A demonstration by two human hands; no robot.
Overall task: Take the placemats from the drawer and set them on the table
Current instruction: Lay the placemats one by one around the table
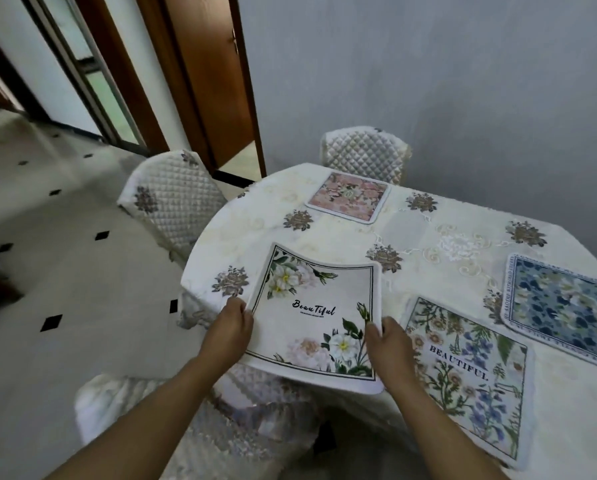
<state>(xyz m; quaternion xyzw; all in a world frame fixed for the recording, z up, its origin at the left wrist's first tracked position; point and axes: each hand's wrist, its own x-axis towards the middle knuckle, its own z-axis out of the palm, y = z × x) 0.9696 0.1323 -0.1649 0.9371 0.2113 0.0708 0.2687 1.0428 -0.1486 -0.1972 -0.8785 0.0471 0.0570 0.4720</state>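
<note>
I hold a white placemat (319, 299) printed with white flowers and the word "Beautiful". My left hand (230, 327) grips its left edge and my right hand (387, 344) grips its right edge. Its far part lies over the near-left rim of the round table (359, 237); its near edge hangs past the rim. Three other placemats lie flat on the table: a pink floral one (349, 197) at the far side, a blue floral one (563, 303) at the right, and a pale one with blue flowers (470, 379) to the right of my right hand.
A cream embroidered cloth covers the table. Quilted chairs stand at the left (172, 199), at the far side (364, 152) and just below my arms (200, 420). A wooden door frame (200, 81) and tiled floor (65, 271) lie to the left, a grey wall behind.
</note>
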